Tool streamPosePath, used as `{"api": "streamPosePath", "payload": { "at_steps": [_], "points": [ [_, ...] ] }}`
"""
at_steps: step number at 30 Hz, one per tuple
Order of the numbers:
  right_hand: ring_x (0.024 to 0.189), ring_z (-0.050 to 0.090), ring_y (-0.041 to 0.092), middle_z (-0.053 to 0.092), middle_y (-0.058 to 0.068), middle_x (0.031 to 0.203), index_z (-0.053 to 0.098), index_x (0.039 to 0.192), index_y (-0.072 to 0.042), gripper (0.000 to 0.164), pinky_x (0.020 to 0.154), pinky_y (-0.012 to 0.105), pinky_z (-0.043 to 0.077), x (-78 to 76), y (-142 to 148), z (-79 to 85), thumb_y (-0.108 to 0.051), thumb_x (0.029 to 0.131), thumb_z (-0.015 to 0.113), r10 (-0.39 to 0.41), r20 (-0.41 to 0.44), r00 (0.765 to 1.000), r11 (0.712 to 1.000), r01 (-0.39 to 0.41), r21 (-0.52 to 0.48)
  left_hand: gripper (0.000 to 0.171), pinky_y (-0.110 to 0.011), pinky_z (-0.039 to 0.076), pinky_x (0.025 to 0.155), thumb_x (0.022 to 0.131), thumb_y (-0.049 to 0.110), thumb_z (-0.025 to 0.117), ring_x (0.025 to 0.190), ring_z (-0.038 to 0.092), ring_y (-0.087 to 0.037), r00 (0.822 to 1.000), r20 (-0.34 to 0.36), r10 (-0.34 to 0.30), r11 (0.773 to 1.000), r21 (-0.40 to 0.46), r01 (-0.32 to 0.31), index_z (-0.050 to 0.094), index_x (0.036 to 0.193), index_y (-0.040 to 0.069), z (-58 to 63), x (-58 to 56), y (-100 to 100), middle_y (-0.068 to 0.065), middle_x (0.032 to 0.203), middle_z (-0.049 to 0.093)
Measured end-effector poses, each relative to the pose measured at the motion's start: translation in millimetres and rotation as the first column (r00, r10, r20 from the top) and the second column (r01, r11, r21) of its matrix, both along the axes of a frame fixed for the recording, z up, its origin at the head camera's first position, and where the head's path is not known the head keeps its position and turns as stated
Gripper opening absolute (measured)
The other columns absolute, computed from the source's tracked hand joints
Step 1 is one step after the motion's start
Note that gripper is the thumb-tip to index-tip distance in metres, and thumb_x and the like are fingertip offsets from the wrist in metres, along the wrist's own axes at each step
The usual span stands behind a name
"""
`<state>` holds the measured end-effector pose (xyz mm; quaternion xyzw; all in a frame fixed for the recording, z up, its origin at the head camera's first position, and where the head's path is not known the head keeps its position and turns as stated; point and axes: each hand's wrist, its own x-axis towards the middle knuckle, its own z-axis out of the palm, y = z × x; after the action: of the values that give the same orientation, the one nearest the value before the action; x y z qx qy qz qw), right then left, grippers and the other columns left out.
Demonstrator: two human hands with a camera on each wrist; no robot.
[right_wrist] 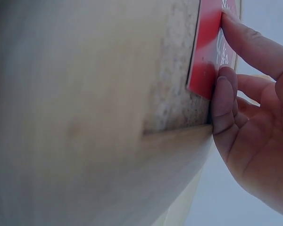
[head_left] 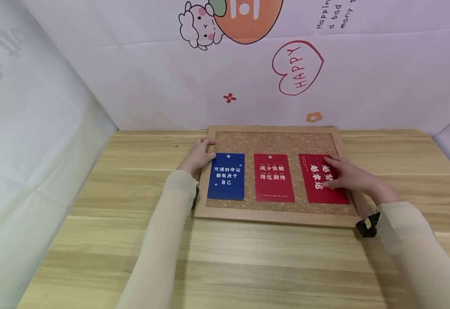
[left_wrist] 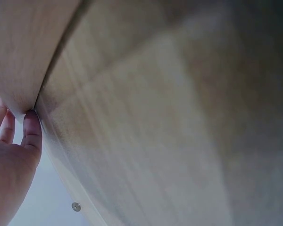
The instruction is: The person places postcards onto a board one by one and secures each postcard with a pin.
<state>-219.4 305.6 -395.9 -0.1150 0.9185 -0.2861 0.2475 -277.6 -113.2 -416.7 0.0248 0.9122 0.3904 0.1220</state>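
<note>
My left hand rests at the left side of a wood-framed cork board, fingers touching the frame and thumb near the top left corner of a blue card. In the left wrist view, the left fingers meet the frame's edge. My right hand lies over the right part of a red card, thumb and fingers touching its face. This card's white print runs sideways, and the hand covers some of it. Between the two hands, another red card lies upright on the cork.
The board lies on a wood-grain table, its far edge close to a white printed cloth. Another pale cloth hangs on the left. A black wrist strap shows by the right sleeve.
</note>
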Motion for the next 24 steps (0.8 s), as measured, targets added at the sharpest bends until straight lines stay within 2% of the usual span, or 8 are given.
{"api": "streamPosePath", "payload": {
  "at_steps": [16, 24],
  "points": [
    [0.136, -0.001, 0.059, -0.004, 0.037, 0.152, 0.008, 0.148, 0.011, 0.093, 0.104, 0.072, 0.018, 1.8, -1.2, 1.5, -0.023, 0.087, 0.068, 0.0, -0.002, 1.0, 1.0, 0.0, 0.0, 0.047, -0.045, 0.022, 0.119, 0.095, 0.014, 0.055, 0.142, 0.027, -0.032, 1.0, 0.002, -0.005, 1.0, -0.016, 0.005, 0.044, 0.14, 0.01, 1.4, -0.6, 0.3, -0.012, 0.153, 0.023],
    [0.136, 0.002, 0.059, -0.002, 0.037, 0.151, 0.01, 0.147, 0.012, 0.092, 0.105, 0.072, 0.018, 1.6, -1.2, 0.1, -0.024, 0.086, 0.069, -0.003, -0.018, 1.0, 1.0, 0.003, 0.009, 0.046, -0.045, 0.022, 0.119, 0.095, 0.014, 0.055, 0.143, 0.028, -0.031, 1.0, 0.003, -0.016, 0.999, -0.049, 0.016, 0.044, 0.14, 0.011, 7.6, 1.9, 1.4, -0.012, 0.153, 0.025]
  ]
}}
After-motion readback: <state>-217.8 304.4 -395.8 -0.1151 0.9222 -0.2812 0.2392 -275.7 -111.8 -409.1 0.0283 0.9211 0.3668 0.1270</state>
